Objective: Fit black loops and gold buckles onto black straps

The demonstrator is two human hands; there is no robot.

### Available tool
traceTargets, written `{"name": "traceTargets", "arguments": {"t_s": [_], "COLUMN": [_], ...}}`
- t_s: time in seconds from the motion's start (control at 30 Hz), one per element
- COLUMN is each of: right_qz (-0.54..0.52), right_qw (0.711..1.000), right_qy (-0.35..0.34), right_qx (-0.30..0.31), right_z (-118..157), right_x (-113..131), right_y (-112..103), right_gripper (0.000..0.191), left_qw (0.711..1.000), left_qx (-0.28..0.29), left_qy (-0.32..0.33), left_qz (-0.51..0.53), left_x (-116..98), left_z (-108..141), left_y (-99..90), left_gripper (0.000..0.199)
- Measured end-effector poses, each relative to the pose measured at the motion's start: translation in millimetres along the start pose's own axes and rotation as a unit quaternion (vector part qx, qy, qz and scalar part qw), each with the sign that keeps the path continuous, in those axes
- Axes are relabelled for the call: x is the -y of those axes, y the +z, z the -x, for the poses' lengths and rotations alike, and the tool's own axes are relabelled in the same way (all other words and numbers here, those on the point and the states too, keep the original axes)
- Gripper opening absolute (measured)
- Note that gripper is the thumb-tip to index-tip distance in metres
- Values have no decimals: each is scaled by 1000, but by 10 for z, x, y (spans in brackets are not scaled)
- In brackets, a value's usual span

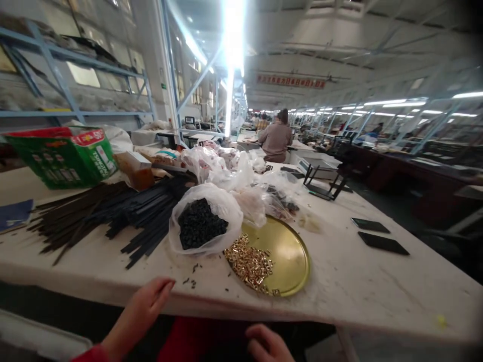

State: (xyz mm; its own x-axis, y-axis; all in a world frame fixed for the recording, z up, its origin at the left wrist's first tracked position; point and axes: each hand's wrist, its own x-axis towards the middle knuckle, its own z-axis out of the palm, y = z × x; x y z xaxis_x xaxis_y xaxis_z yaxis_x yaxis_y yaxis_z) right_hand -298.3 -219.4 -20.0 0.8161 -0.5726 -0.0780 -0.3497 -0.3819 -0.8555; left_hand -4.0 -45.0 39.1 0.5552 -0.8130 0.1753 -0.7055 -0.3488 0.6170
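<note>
My left hand (145, 303) is over the table's front edge, its thumb and fingertips pressed together in a pinch. Whatever lies between them, if anything, is too small to make out. Just ahead of it, several small black pieces (193, 276) are scattered on the table. A white plastic bag (236, 213) stands behind them, its mouth rolled wide and full of small black pieces (203, 223). Right of the bag sits a round gold tray (289, 256) with a heap of small gold metal buckles (251, 264). Below the table edge, my right hand (267, 344) has loosely bent fingers apart, partly cut off by the frame.
Dark flat strips (139, 208) lie fanned at the left, before a green-and-red package (62, 158) and a small box (136, 168). Clear plastic bags (226, 163) pile up at the back. Two dark phone-like slabs (383, 243) and a black frame (324, 186) lie right. A person (276, 138) sits beyond.
</note>
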Motion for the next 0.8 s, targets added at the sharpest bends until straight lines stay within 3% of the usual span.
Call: {"name": "traceTargets", "arguments": {"t_s": [0.07,0.13,0.27,0.53,0.67,0.8], "right_qz": [-9,50,112,187,179,181], "right_qw": [999,993,985,971,964,958], "right_qy": [-30,-62,-71,-148,-194,-213], "right_qx": [-38,-92,-107,-13,27,62], "right_z": [-191,-458,-1029,-2076,-2340,-2119], "right_x": [4,23,66,248,277,264], "right_y": [-274,-577,-953,-743,-665,-648], "right_gripper": [28,36,40,29,31,32], "left_qw": [997,988,972,966,958,968], "left_qx": [17,40,60,26,71,68], "left_qy": [70,137,203,217,255,223], "left_qz": [-25,-63,-100,-141,-109,-94], "left_x": [-323,-608,-913,-771,-797,-868], "left_z": [-276,-466,-640,-1028,-1143,-1332], "left_y": [20,112,359,365,780,1245], "left_gripper": [30,27,25,23,32,38]}}
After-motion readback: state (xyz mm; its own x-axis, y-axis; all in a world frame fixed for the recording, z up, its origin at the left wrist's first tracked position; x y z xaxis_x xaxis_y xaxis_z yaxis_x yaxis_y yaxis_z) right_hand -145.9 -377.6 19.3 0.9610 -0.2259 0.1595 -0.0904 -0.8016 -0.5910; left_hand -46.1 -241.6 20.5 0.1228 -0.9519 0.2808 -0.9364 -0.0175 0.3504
